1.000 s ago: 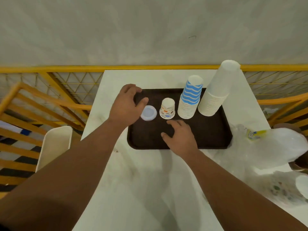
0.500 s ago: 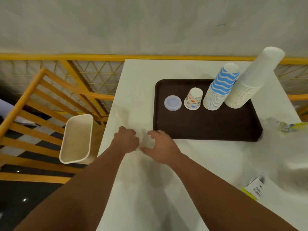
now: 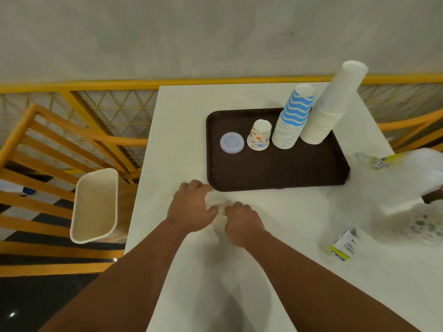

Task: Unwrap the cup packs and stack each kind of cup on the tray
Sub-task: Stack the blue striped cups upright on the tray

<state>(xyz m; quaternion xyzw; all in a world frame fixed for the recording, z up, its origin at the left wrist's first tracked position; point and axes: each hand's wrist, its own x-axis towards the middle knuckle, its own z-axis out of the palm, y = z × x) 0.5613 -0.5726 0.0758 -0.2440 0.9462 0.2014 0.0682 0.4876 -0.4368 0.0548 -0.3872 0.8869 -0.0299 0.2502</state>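
A dark brown tray [image 3: 275, 173] lies on the white table [image 3: 182, 130]. On it, upside down in a row, stand a low clear plastic cup [image 3: 232, 142], a small printed paper cup [image 3: 260, 135], a blue-and-white wavy stack [image 3: 294, 116] and a tall plain white stack [image 3: 333, 104] that leans right. Just in front of the tray's near left corner, my left hand [image 3: 191, 207] and my right hand [image 3: 242, 221] lie close together with curled fingers. They grip a faint, crumpled clear wrapper [image 3: 217, 204] between them.
Loose clear wrappers [image 3: 407, 178] and a printed label bag [image 3: 345, 243] lie at the table's right side, beside a blurred pack of printed cups [image 3: 426, 226]. A white bin [image 3: 96, 204] stands left of the table. Orange railings [image 3: 72, 144] run at left and behind.
Both hands left the tray, came back to the table's near left and closed together on the clear wrapper. The view swung left, then partly back.
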